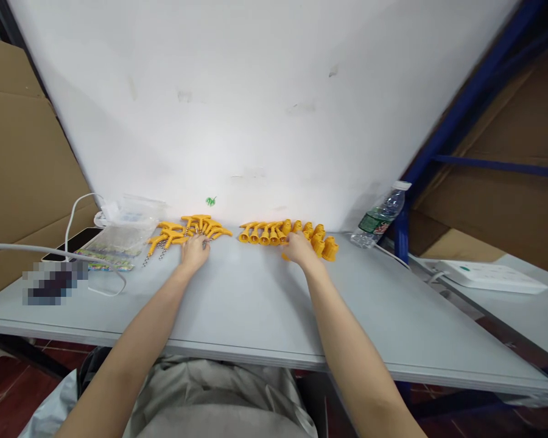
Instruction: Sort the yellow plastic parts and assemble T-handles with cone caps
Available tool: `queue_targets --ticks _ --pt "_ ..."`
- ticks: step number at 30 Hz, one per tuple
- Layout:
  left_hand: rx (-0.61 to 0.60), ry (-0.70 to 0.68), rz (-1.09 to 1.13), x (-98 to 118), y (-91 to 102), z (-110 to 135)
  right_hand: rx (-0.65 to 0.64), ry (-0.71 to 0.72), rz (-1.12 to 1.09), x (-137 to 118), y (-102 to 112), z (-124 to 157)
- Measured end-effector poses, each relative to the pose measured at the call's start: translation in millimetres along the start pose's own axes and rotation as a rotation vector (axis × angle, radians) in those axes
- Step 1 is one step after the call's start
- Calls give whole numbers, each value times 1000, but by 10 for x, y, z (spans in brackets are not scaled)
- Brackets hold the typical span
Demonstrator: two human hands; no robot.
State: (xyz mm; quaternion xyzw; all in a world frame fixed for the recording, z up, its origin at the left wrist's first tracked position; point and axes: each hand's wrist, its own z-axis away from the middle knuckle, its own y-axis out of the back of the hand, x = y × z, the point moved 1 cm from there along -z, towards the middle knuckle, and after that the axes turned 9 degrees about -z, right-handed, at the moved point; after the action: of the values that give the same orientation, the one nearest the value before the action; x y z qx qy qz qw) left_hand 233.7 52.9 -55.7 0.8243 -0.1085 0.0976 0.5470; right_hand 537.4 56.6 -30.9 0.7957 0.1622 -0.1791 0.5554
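At the left, a pile of yellow T-handled corkscrews [168, 234] with bare metal spirals lies against the back panel. My left hand [195, 252] is at its front right edge, fingers curled around a corkscrew that is mostly hidden; a bit of metal shows by the fingertips. My right hand [300, 248] reaches to a cluster of yellow bell-shaped sleeves [330, 248]. Its fingers are closed on one sleeve, of which a yellow edge shows below them. Between the hands is a row of corkscrews with sleeves fitted [265, 234], their wide mouths facing me.
Clear plastic bags [132, 225], a phone [75, 243] and a white cable [68, 222] lie at the left, near a cardboard box [27, 164]. A water bottle [379, 219] leans at the right. Beyond it are a blue post [400, 234] and a white power strip [493, 277].
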Motion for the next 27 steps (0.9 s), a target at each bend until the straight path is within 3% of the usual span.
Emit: queue_targets --ticks 3,6,12,15,21,27 --pt "27 102 -61 -5 52 9 -116 82 -140 -157 -140 41" --pt "68 187 -92 -69 107 -10 -88 243 -338 -310 -330 90" --pt "71 302 -172 -404 122 -99 -158 200 -505 -347 -706 135" --pt "11 254 -155 -498 88 -121 -164 201 -428 -336 -732 137" --pt "-100 192 -185 -470 86 -114 -234 251 -291 -397 -668 194" --pt "-111 193 -182 -458 98 -106 -240 314 -268 -463 -586 228"
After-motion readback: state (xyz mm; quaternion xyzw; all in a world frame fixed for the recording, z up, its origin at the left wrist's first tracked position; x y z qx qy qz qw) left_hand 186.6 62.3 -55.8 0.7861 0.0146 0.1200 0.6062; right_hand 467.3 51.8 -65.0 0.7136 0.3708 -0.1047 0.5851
